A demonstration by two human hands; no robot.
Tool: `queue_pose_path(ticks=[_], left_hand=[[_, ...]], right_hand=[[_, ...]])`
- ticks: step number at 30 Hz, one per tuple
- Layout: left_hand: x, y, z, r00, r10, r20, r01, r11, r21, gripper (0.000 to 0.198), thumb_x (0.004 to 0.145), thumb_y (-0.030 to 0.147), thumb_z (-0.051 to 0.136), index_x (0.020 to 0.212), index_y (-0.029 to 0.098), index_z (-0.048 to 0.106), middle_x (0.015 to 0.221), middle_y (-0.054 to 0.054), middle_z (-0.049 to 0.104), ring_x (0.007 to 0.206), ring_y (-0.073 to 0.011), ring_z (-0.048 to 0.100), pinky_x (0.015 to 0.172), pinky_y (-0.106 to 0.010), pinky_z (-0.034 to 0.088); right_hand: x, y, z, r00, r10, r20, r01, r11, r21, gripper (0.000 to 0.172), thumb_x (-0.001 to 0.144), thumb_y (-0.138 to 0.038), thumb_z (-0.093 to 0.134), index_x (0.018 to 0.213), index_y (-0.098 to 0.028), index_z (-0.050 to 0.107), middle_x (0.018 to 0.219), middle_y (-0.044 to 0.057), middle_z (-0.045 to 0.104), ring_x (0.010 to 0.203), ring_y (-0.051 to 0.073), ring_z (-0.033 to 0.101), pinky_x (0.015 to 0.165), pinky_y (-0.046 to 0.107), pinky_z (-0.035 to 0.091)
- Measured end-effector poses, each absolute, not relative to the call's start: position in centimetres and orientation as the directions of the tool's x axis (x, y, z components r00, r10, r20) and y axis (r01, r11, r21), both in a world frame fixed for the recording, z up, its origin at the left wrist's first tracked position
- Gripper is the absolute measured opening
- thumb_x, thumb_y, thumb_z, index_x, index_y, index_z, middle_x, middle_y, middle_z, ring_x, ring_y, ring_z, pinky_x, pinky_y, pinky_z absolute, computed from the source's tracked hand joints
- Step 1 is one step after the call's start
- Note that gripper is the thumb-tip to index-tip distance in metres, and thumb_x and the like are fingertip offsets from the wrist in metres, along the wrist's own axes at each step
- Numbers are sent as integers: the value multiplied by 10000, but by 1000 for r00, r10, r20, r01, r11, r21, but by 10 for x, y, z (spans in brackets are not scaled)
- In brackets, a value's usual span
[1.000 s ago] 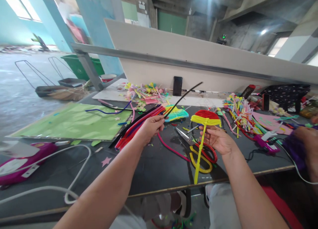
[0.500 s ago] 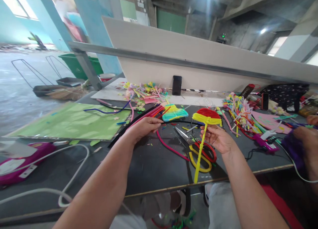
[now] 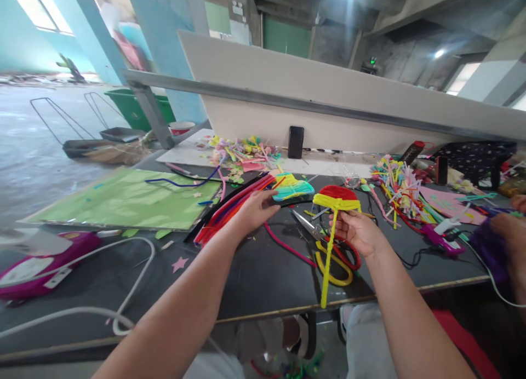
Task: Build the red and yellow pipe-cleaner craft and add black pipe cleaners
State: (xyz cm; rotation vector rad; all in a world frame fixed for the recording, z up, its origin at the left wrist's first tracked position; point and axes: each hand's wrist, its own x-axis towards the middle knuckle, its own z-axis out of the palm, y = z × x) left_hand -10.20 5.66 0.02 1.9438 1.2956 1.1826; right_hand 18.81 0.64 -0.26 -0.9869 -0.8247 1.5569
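Left hand (image 3: pixel 258 208) with thumb and fingers parted, right hand (image 3: pixel 357 231) pinching the yellow stick of a red-and-yellow pipe-cleaner piece (image 3: pixel 337 198) above the worktop (image 3: pixel 263 280): a second ago the left gripped a black pipe cleaner (image 3: pixel 296 205) raised high; now that strand runs low between the two hands, and whether it touches the thumb I cannot tell. Judging by this, only the right hand supports the piece, and the left seems free. Counted from the largest down: one green sheet (image 3: pixel 123 198) on the left; two purple power strips (image 3: pixel 82 241) (image 3: pixel 446 245), one toward each side; one bundle of pipe cleaners (image 3: pixel 230 217) beside the left hand, its strands too overlapped to count; one pair of scissors (image 3: pixel 314 234) behind the yellow stick; one yellow-and-turquoise piece (image 3: pixel 293 188) just beyond the left fingertips; two phones (image 3: pixel 296 142) (image 3: pixel 441 170), one standing at the back, one farther right; one pink star (image 3: pixel 179 265) near the front.
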Motion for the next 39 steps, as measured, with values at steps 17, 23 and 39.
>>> queue_pose_path(ticks=[17,23,39], left_hand=[[-28,8,-17,715,682,-154,-293,493,819,314,721,301,708,944,155,543,823,-61,629,598,-123,609,609,-293,507],[-35,16,-17,566,820,-85,-372,345,862,270,769,378,647,883,166,524,619,27,520,372,-13,339,337,-131,204],[-44,24,-15,294,955,-39,-292,128,948,426,686,437,699,947,107,631,669,-5,582,342,-20,339,318,-183,197]], right_hand=[[135,7,-13,119,993,-11,-471,47,-881,166,670,-202,720,818,-157,660,720,27,704,615,154,665,586,261,559],[131,0,-10,1,1000,-20,-406,-17,-914,271,687,-304,739,900,-151,672,744,42,714,659,163,674,666,283,549],[179,0,-12,-43,991,-129,81,-125,-989,319,772,-432,642,971,-184,667,861,72,697,662,167,646,656,324,535]])
